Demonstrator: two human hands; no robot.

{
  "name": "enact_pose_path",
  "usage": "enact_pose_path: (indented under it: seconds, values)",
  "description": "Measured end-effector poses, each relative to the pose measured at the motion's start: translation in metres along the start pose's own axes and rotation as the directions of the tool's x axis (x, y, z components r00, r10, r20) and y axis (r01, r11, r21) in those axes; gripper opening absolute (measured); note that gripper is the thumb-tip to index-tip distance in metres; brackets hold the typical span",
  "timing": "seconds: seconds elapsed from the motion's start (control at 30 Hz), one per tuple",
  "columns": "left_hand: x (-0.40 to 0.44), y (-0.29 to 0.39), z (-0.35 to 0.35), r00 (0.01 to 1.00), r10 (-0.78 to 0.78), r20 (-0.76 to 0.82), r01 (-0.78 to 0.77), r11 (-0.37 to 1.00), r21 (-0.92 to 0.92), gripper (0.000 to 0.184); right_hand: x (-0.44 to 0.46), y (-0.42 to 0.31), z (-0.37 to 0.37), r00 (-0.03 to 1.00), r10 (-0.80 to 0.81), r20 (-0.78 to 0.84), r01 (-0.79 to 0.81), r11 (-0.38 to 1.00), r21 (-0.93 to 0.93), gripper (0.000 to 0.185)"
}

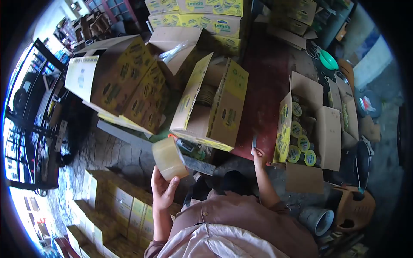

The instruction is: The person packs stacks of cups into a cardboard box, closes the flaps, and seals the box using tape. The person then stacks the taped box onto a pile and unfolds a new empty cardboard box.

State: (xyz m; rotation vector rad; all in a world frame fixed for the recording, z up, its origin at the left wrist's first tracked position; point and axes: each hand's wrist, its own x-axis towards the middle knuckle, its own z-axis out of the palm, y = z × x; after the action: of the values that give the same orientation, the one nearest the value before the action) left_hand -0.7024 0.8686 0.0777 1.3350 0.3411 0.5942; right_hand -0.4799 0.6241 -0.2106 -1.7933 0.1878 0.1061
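Note:
My left hand [164, 189] holds a wide roll of clear tape [168, 159], with fingers and thumb at its lower edge. Held in the fingers of my right hand [259, 158] is a small flat blade-like piece [254, 142], over the red table edge. Between and beyond my hands stands an open yellow lemon carton [223, 118] with round items inside. Just right of my right hand, another open carton [330, 137] holds several round-lidded cups [303, 144].
Stacked lemon cartons [211, 23] stand at the back, with a large open carton [116, 81] at left. More cartons [116, 202] lie low at left. A green bowl [328, 59], a metal bucket [316, 220] and a brown plastic chair [355, 208] are at right.

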Motion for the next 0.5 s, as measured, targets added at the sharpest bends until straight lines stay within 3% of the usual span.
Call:
enact_pose_path:
  seconds: [0.17, 0.27, 0.37, 0.43, 0.47, 0.5]
  values:
    - [0.06, -0.006, -0.013, 0.973, 0.023, 0.232, -0.027, 1.0, 0.014, 0.036, 0.016, 0.017, 0.0, 0.99, -0.02, -0.141, -0.039, 0.914, -0.404, 0.021]
    - [0.081, -0.013, -0.002, 0.949, 0.028, 0.313, -0.022, 0.999, -0.023, 0.037, 0.017, 0.007, -0.007, 0.982, 0.016, -0.186, -0.094, 0.904, -0.416, 0.024]
    - [0.09, -0.017, 0.008, 0.921, 0.044, 0.387, -0.034, 0.999, -0.033, 0.036, 0.002, -0.044, -0.007, 0.952, -0.164, -0.259, -0.135, 0.536, -0.833, 0.03]
    - [0.096, -0.019, 0.012, 0.903, 0.096, 0.419, -0.12, 0.992, 0.032, 0.035, 0.013, -0.041, 0.001, 0.878, -0.457, -0.141, 0.258, 0.702, -0.663, 0.032]
    - [0.1, -0.02, 0.014, 0.892, 0.122, 0.436, -0.165, 0.984, 0.062, 0.034, 0.02, -0.04, 0.004, 0.794, -0.597, -0.118, 0.453, 0.71, -0.539, 0.034]
    - [0.102, -0.025, 0.014, 0.896, 0.099, 0.433, -0.136, 0.989, 0.055, 0.033, 0.009, -0.087, 0.009, 0.865, -0.498, -0.061, 0.436, 0.807, -0.398, 0.034]
